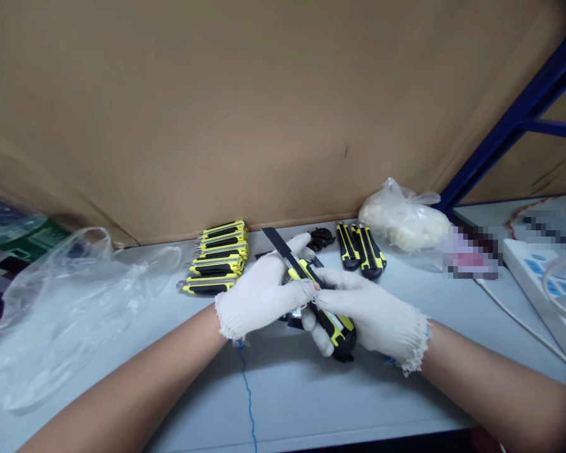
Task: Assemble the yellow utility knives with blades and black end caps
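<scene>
A yellow-and-black utility knife [329,321] is held slantwise above the table, its dark blade [279,244] extended towards the upper left. My right hand [372,305], in a white knit glove, is closed around the handle, with fingertips showing below it. My left hand [264,292], gloved the same way, grips the knife near its front end, its thumb meeting the right thumb on top. Its fingers lie partly behind the blade. Beneath the hands are dark, shiny pieces [292,316], mostly hidden. Small black parts [321,238] lie just beyond.
Several utility knives [217,257] lie stacked at left. More knives [370,251] lie at right beside a tied plastic bag [400,217]. A clear bag [89,302] spreads over the left side. A power strip [547,289] and white cable [514,318] sit far right. Brown board [264,113] stands behind.
</scene>
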`<state>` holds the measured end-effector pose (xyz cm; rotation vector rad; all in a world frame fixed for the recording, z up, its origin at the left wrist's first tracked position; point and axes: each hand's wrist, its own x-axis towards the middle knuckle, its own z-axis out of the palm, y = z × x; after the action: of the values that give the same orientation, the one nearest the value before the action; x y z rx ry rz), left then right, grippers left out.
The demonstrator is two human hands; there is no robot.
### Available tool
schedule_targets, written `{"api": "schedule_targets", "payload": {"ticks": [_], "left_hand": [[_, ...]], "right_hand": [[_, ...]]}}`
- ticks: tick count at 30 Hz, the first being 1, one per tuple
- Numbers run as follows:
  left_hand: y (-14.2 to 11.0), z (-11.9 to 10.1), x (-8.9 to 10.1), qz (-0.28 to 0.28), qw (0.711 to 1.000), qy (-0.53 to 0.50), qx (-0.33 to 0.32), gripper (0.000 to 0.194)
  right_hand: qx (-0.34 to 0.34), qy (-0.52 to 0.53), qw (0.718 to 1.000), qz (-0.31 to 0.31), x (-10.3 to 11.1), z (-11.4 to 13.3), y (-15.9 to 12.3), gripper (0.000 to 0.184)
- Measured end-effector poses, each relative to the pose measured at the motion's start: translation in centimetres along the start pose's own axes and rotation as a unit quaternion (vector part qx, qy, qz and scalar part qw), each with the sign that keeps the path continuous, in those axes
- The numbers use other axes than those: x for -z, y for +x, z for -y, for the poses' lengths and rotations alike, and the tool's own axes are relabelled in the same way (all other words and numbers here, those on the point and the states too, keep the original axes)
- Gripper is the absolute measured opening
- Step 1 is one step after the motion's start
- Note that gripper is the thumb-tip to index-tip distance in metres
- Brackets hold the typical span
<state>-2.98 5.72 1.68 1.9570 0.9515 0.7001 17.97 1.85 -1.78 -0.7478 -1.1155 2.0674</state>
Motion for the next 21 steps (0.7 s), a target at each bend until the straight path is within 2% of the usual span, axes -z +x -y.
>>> {"api": "schedule_targets", "payload": {"ticks": [4,7,9,13,15,18,21], "left_hand": [[-0.2,0.3,-0.4,0.062,0.994,-0.087,0.035,0.074],[-0.3,0.5,-0.7,0.081,0.985,-0.150,0.037,0.070],[-0.3,0.5,-0.8,0.073,0.988,-0.137,0.017,0.064],[-0.1,0.3,-0.6,0.037,0.998,-0.028,-0.044,0.043],[-0.1,0.4,-0.6,0.020,0.998,0.003,-0.059,0.042],[0.0,0.7,-0.8,-0.007,0.998,-0.026,-0.061,0.047],[0.1,1.2,-1.0,0.003,0.994,-0.091,-0.055,0.054]], "right_hand": [[0.012,-0.025,0.999,-0.041,-1.0,0.3,0.0,0.029],[0.033,-0.059,0.994,-0.087,-1.6,0.8,0.0,0.021],[0.046,-0.061,0.990,-0.116,-1.6,1.0,0.1,0.024],[0.049,-0.031,0.987,-0.150,-1.1,0.7,0.2,0.035],[0.035,-0.021,0.987,-0.156,-0.9,0.4,0.2,0.039],[0.002,-0.026,0.987,-0.158,-0.9,-0.2,0.2,0.046],[-0.037,-0.022,0.988,-0.146,-1.0,-0.6,0.4,0.056]]}}
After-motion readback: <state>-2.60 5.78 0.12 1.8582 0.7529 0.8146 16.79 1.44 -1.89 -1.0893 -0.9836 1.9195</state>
